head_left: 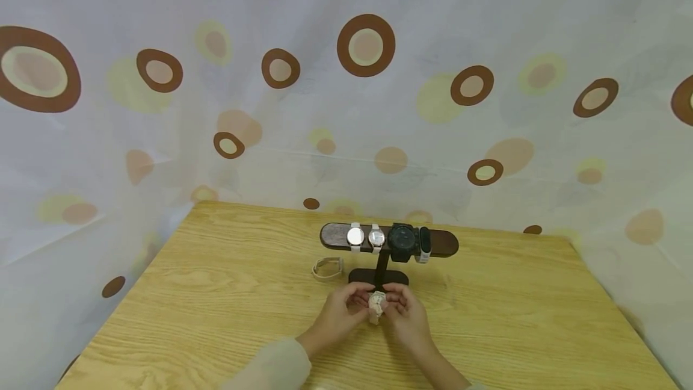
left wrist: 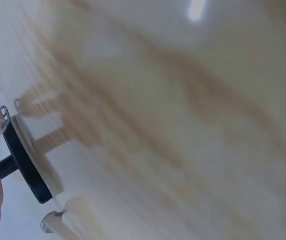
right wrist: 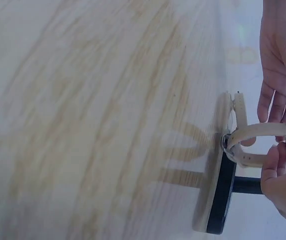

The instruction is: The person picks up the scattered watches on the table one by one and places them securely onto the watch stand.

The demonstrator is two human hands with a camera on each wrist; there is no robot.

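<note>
Both hands hold a cream-strapped wristwatch (head_left: 376,304) low in front of the stand, its strap hanging in a loop (right wrist: 258,131) with a metal buckle in the right wrist view. My left hand (head_left: 337,316) has its thumb and fingertips at the left side of the watch case. From the other side, my right hand (head_left: 408,319) pinches the case, its fingers (right wrist: 272,167) bent against it. Behind them stands a dark watch stand (head_left: 381,266) with a rounded bar (head_left: 444,244) and an oval base (left wrist: 30,175).
On the bar sit two white-strapped watches (head_left: 355,236), a large black watch (head_left: 402,238) and a fitness band (head_left: 425,244). Another light-strapped watch (head_left: 327,267) lies on the wooden table (head_left: 227,294), left of the base. A patterned curtain (head_left: 303,107) rises behind the table.
</note>
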